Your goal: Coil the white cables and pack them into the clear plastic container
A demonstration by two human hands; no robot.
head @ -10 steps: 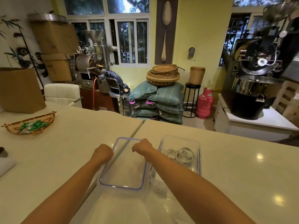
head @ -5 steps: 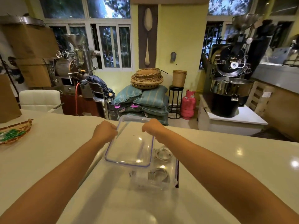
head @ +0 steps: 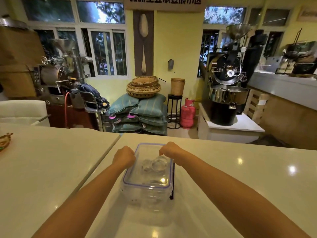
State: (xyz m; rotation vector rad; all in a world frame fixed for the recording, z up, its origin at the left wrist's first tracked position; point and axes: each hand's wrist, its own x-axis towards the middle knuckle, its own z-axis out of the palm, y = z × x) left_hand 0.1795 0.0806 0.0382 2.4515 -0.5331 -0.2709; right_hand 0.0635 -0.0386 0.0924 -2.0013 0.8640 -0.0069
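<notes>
A clear plastic container (head: 145,194) stands on the pale table in front of me. Its clear lid with a purple rim (head: 149,176) lies flat on top of it. Coiled white cables (head: 157,164) show through the lid, inside the container. My left hand (head: 123,158) is curled on the lid's left edge near the far corner. My right hand (head: 169,149) is curled on the lid's far right edge. A thin dark strip (head: 172,186) runs along the container's right side.
A seam splits the pale table (head: 223,177) to the left of the container. A woven tray (head: 5,141) sits at the far left edge. Past the table are stacked sacks (head: 142,115), a pink gas cylinder (head: 187,114) and a roasting machine (head: 226,93).
Both hands lifted the lid from the table left of the container, carried it right and lowered it flat onto the container. The cables are now under the lid.
</notes>
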